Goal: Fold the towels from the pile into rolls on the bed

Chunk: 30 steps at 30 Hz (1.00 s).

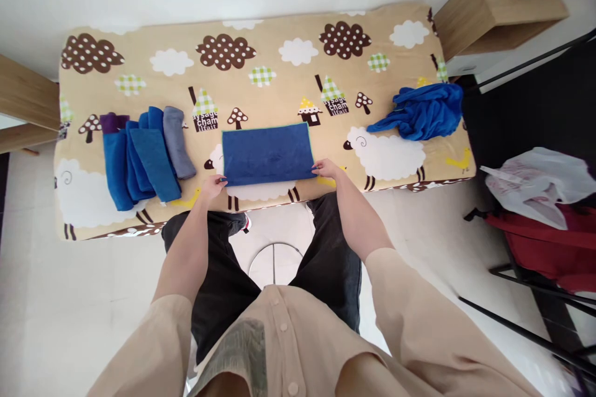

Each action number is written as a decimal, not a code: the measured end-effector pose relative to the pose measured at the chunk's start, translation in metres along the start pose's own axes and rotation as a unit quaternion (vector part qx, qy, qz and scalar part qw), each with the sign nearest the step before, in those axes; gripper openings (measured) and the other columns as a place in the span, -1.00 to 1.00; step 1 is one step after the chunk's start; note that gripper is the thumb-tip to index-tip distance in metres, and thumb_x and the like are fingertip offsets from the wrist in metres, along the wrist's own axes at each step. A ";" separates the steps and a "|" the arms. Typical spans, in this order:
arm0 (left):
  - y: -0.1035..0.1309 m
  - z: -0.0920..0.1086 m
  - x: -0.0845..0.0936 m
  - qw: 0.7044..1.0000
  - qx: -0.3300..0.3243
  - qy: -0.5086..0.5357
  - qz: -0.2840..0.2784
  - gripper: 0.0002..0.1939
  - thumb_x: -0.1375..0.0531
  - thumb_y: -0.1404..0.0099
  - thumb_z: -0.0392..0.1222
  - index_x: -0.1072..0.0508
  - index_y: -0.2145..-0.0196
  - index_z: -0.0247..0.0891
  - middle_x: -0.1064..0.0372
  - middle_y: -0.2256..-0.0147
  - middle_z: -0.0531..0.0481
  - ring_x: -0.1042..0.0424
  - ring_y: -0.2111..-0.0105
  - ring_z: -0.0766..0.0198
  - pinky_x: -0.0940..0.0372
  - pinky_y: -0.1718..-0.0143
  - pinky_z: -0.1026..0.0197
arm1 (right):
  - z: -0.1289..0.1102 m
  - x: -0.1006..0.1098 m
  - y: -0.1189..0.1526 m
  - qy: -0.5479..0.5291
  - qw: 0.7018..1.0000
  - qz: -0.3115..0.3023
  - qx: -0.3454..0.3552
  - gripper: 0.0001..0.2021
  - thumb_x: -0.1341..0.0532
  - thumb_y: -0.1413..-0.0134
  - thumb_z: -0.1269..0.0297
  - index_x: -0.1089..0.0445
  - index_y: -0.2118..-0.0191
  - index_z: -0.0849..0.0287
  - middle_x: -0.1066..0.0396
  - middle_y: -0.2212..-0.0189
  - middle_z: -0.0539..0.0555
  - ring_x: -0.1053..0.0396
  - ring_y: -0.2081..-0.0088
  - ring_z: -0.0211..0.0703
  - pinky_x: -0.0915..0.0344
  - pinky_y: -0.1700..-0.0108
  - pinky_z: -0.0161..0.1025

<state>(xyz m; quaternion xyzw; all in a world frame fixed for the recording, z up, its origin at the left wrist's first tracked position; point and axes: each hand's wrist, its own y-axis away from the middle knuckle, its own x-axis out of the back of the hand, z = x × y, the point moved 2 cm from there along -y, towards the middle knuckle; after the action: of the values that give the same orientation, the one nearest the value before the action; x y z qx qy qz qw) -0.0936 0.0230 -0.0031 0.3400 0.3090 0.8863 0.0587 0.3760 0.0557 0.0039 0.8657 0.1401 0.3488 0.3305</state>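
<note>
A dark blue towel [267,152] with a thin green edge lies flat, folded into a rectangle, on the patterned bed cover [274,93] in front of me. My left hand [215,186] pinches its near left corner. At the near right corner, my right hand [326,169] has its fingers closed on the towel's edge. To the left lie several rolled or folded towels [153,155], blue, with a grey one and a bit of purple among them. A crumpled bright blue cloth [426,113] is heaped at the right end of the bed.
Wooden bedside units stand at the left [28,96] and right [498,9] ends. A white plastic bag [540,183] and red fabric [549,242] rest on a black-framed rack at the right. A white wall runs behind the bed.
</note>
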 end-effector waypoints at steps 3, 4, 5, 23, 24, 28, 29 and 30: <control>-0.001 -0.003 -0.001 1.000 0.018 0.003 0.015 -0.68 -0.29 -0.30 -0.11 -0.57 0.03 -0.28 -0.41 0.42 0.00 -0.44 0.36 0.19 -0.40 0.24 0.22 | 0.002 0.001 -0.003 0.004 1.000 0.009 -0.015 -0.77 -0.41 -0.15 0.39 -0.58 0.06 0.30 -0.56 0.35 0.08 -0.37 0.43 -0.29 -0.31 0.40 -0.40; -0.001 -0.004 -0.002 1.000 0.026 0.002 0.017 -0.68 -0.30 -0.29 -0.11 -0.58 0.03 -0.27 -0.40 0.43 0.00 -0.43 0.39 0.20 -0.40 0.27 0.22 | 0.003 0.002 -0.004 0.006 1.000 0.012 -0.019 -0.76 -0.42 -0.15 0.38 -0.58 0.06 0.30 -0.55 0.37 0.06 -0.36 0.44 -0.30 -0.30 0.41 -0.40; -0.001 -0.005 -0.002 0.999 0.034 -0.001 0.018 -0.69 -0.31 -0.29 -0.12 -0.58 0.04 -0.26 -0.40 0.43 0.00 -0.42 0.42 0.20 -0.39 0.30 0.22 | 0.004 0.002 -0.005 0.008 1.000 0.015 -0.022 -0.75 -0.44 -0.14 0.36 -0.58 0.07 0.29 -0.53 0.39 0.05 -0.34 0.46 -0.31 -0.30 0.41 -0.40; 0.002 -0.001 0.001 0.997 0.023 -0.065 0.029 -0.64 -0.39 -0.23 -0.05 -0.62 0.06 -0.27 -0.56 0.31 -0.09 -0.56 0.24 0.04 -0.43 0.11 0.14 | 0.013 0.004 -0.022 0.055 0.996 0.073 -0.011 -0.75 -0.52 0.05 0.39 -0.58 0.20 0.28 -0.59 0.22 0.19 -0.54 0.14 -0.05 -0.47 -0.03 -0.22; 0.001 0.000 0.000 0.997 0.022 -0.069 0.029 -0.66 -0.39 -0.23 -0.07 -0.62 0.08 -0.28 -0.56 0.31 -0.09 -0.56 0.25 0.04 -0.43 0.11 0.14 | 0.013 0.004 -0.023 0.057 0.996 0.074 -0.012 -0.75 -0.53 0.06 0.39 -0.58 0.22 0.28 -0.59 0.22 0.19 -0.55 0.14 -0.05 -0.47 -0.03 -0.22; -0.001 -0.003 -0.003 0.995 0.019 -0.087 0.032 -0.74 -0.33 -0.24 -0.19 -0.61 0.11 -0.29 -0.56 0.33 -0.09 -0.56 0.27 0.08 -0.44 0.11 0.16 | 0.014 0.003 -0.025 0.064 0.995 0.079 -0.017 -0.75 -0.54 0.12 0.39 -0.57 0.26 0.27 -0.59 0.25 0.16 -0.56 0.18 -0.07 -0.48 0.02 -0.24; -0.002 -0.004 -0.004 0.995 0.018 -0.092 0.034 -0.75 -0.33 -0.24 -0.20 -0.60 0.13 -0.28 -0.56 0.33 -0.08 -0.56 0.27 0.08 -0.44 0.10 0.16 | 0.014 0.003 -0.026 0.066 0.994 0.082 -0.018 -0.75 -0.54 0.13 0.38 -0.57 0.27 0.27 -0.59 0.27 0.15 -0.56 0.19 -0.08 -0.48 0.02 -0.24; -0.003 -0.005 -0.004 0.995 0.016 -0.096 0.036 -0.77 -0.32 -0.23 -0.20 -0.60 0.14 -0.27 -0.56 0.33 -0.07 -0.56 0.26 0.09 -0.44 0.09 0.16 | 0.014 0.003 -0.027 0.068 0.994 0.085 -0.020 -0.75 -0.54 0.14 0.37 -0.57 0.28 0.27 -0.59 0.29 0.13 -0.56 0.21 -0.09 -0.49 0.02 -0.23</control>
<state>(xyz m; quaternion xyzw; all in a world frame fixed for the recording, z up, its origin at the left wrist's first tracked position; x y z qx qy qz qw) -0.0936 0.0216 -0.0099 0.4353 0.3039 0.8459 0.0504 0.3875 0.0705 -0.0205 0.8421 0.0807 0.4363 0.3066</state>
